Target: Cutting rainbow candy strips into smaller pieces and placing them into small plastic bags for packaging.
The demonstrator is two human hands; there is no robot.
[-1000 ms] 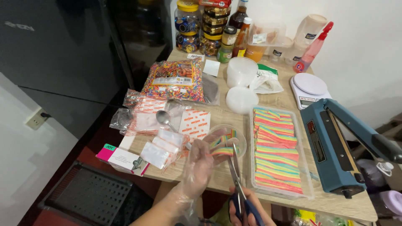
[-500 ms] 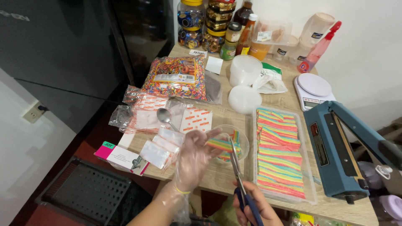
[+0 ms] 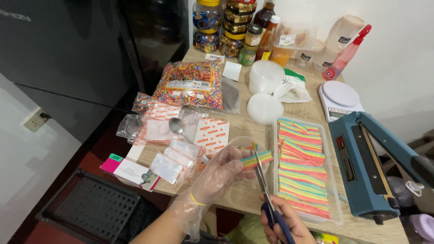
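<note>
So, near edge first and working back:

Right hand [image 3: 284, 221]: bare, low at the frame's bottom, fingers curled shut through the blue handles of the steel scissors [image 3: 266, 194], blades pointing up and away.
Left hand [image 3: 217, 174]: inside a clear plastic glove, fingertips pinching a short rainbow-striped sour candy strip [image 3: 256, 159].
Candy strip: held just over the small clear plastic cup [image 3: 239, 144], with the scissor blades right at it, though I can't tell if they're touching.
Tray: clear rectangular plastic tray [image 3: 337, 212] just right of the hands, packed with more rainbow strips laid flat.
Sealer: blue impulse heat sealer [image 3: 361, 176] on the right, arm lifted.
Left side: small clear zip bags [image 3: 174, 158], a metal spoon [image 3: 178, 127] lying on orange-printed packets [image 3: 211, 133], a pink and white box [image 3: 129, 169] at the table's corner.
Middle: big bag of multicoloured sprinkles [image 3: 192, 86], round white plastic tub [image 3: 266, 77] with its lid [image 3: 265, 108] beside it, white kitchen scale [image 3: 340, 97].
Far back: jars and bottles [image 3: 235, 27] along the wall, plus a pink spray bottle [image 3: 347, 53].
</note>
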